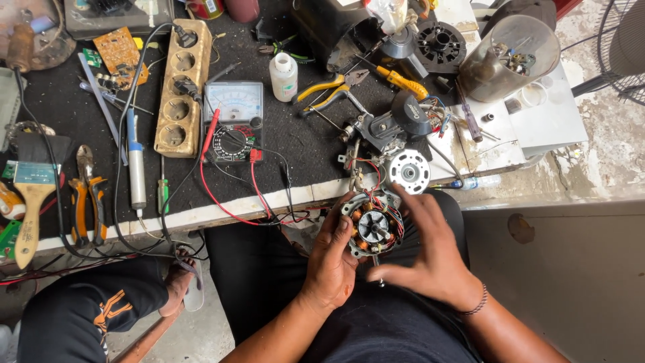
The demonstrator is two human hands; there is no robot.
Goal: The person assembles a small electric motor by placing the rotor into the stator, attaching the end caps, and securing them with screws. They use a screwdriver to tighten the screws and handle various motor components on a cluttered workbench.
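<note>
Copper windings show on a small motor [373, 228] held over the lap, just off the front edge of the workbench [222, 214]. Left hand [330, 265] cups the motor from its left side, fingers clamped on the metal frame. Right hand [430, 259] lies across its right side, fingers spread and curled loosely — thumb at the shaft tip below, no firm pinch visible. Shaft runs toward the body, so the long axis points from the bench edge down to the lap. Both hands touch it; the left carries it. On the bench nearby — a white round motor cap [409, 171], a meter [233, 121] with red and black leads.
</note>
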